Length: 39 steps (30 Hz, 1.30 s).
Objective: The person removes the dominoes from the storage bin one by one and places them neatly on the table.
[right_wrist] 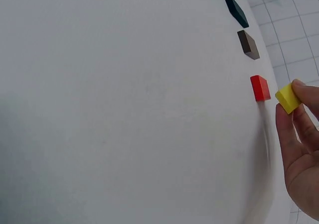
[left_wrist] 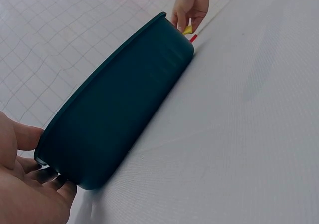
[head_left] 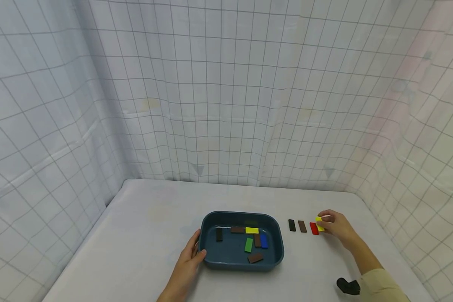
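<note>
My left hand (head_left: pixel 186 264) holds a dark teal plastic bin (head_left: pixel 226 257) by its left end, thumb at the rim and fingers against the outer wall. Inside lie flat blocks: a black one (head_left: pixel 219 234), a green one (head_left: pixel 248 245), a blue one (head_left: pixel 264 241), a yellow one (head_left: pixel 252 230) and three brown ones. To the right of the bin, my right hand (head_left: pixel 337 226) pinches another yellow block (right_wrist: pixel 288 98) between thumb and fingertips. Beside it is a red block (right_wrist: pixel 260 88), then a brown block (head_left: pixel 302 226) and a black block (head_left: pixel 292 225), spaced in a row.
White cloth (head_left: pixel 147 235) covers the table. Grid-patterned curtains (head_left: pixel 226 105) hang behind it and along both sides. A black curved object (head_left: pixel 348 286) lies beside the right sleeve (head_left: pixel 381 287), near the front.
</note>
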Each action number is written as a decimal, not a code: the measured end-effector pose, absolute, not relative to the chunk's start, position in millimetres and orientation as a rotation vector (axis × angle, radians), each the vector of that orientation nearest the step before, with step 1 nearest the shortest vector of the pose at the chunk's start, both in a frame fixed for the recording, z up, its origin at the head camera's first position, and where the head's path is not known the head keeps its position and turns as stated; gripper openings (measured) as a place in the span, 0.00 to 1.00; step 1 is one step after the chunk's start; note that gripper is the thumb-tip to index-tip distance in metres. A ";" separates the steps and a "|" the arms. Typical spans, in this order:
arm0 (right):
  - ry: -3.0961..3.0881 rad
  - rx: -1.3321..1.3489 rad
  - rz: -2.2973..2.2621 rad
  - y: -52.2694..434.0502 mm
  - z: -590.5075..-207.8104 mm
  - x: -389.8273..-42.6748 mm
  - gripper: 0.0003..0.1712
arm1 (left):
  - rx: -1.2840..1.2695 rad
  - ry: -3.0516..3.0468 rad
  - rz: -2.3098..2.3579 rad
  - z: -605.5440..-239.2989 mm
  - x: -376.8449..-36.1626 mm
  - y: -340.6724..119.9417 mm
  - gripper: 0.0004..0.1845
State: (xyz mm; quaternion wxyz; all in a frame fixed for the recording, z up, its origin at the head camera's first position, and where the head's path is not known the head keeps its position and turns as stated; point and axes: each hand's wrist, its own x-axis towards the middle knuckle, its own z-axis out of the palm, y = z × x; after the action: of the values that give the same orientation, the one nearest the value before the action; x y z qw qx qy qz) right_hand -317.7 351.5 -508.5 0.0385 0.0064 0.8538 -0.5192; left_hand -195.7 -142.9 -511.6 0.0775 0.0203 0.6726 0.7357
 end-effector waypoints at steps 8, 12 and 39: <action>2.699 0.058 -1.476 363.7 -514.4 -313.0 0.17 | 0.064 2.012 2.202 -511.3 -195.4 -142.7 0.36; 2.715 0.079 -1.440 366.7 -515.8 -311.0 0.16 | 0.059 2.010 2.205 -510.6 -195.4 -142.2 0.36; 2.966 0.034 -1.053 370.1 -522.7 -312.8 0.19 | 0.053 1.999 2.203 -511.8 -196.3 -144.4 0.36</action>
State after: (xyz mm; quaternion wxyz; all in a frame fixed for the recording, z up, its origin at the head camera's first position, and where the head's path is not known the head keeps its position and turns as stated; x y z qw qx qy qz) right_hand -312.8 370.1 -522.7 -0.0030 0.0109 0.9424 -0.3344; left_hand -196.3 -144.4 -511.8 0.0833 0.0179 0.6696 0.7379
